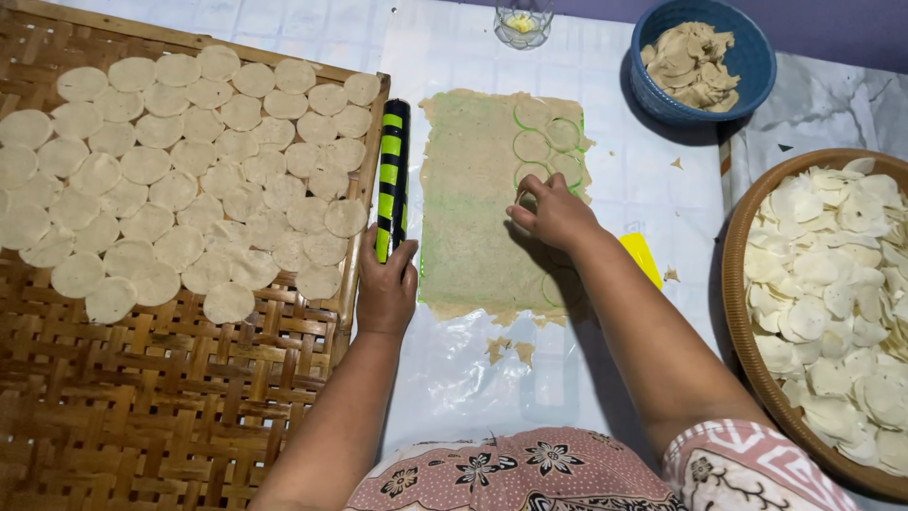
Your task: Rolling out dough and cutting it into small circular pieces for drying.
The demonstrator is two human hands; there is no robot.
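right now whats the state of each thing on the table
dough sheet: rolled flat, circles cut along its right edge
left hand: gripping the striped roller
right hand: fingers pressed on the dough sheet
woven tray: upper half covered with dough rounds
blue bowl: holding dough scraps
round basket: full of white discs

A blue bowl (752, 66) of dough scraps, a small glass (523, 21), and a yellow scraper (643, 257).

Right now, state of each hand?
Left hand: closed around the black rolling pin with green stripes.
Right hand: fingers bent, pressing on the flat greenish dough sheet; any cutter beneath is hidden.
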